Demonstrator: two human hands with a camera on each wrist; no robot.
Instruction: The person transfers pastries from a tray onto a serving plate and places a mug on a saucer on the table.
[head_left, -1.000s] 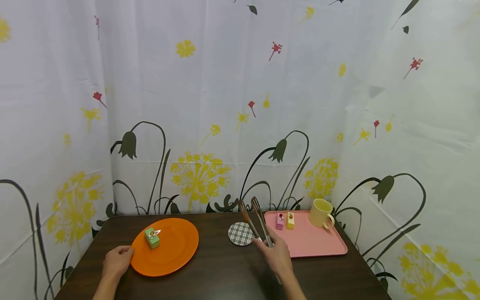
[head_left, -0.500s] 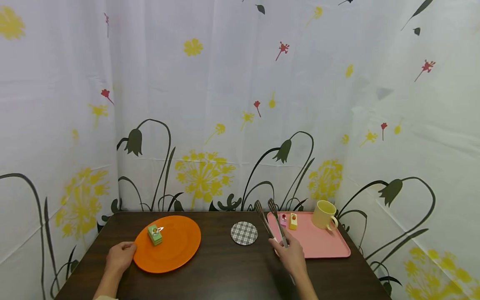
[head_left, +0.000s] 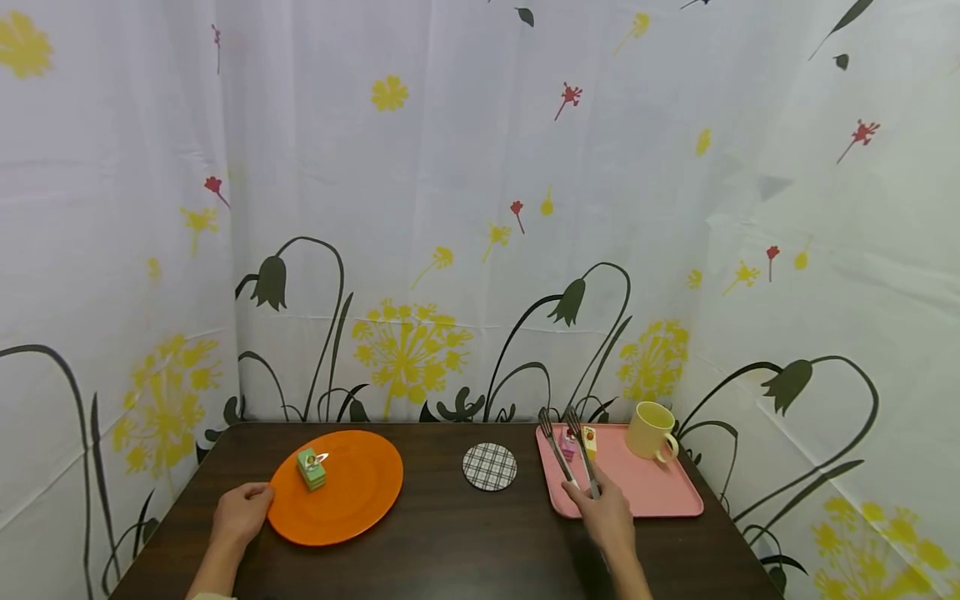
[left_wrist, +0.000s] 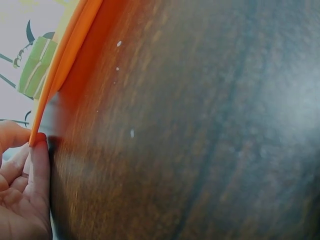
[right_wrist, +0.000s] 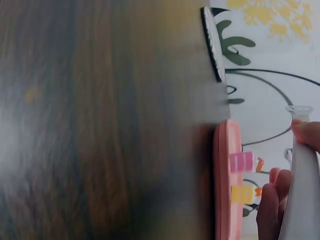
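My left hand (head_left: 242, 515) pinches the left rim of an orange plate (head_left: 360, 492), thumb above and fingers beneath in the left wrist view. On that plate sits a green toy cake slice (head_left: 311, 469). My right hand (head_left: 604, 512) holds metal tongs (head_left: 558, 454) with their tips parted, above the left part of a pink tray (head_left: 663, 492). Behind the tong tips, on the tray, stand a pink-purple toy cake slice (head_left: 569, 444), partly hidden, and a yellow toy cake slice (head_left: 590, 442). In the right wrist view both slices stand upright, apart from the tongs.
A yellow mug (head_left: 649, 431) stands at the tray's back right, its handle to the right. Between plate and tray lies a round checked coaster (head_left: 489, 467). The dark wooden table (head_left: 442, 542) ends at a flower-patterned curtain (head_left: 465, 167).
My right hand has carried the tongs rightward, from beside the coaster to over the tray's left part. The left hand keeps its grip on the plate. The head view has shifted slightly.
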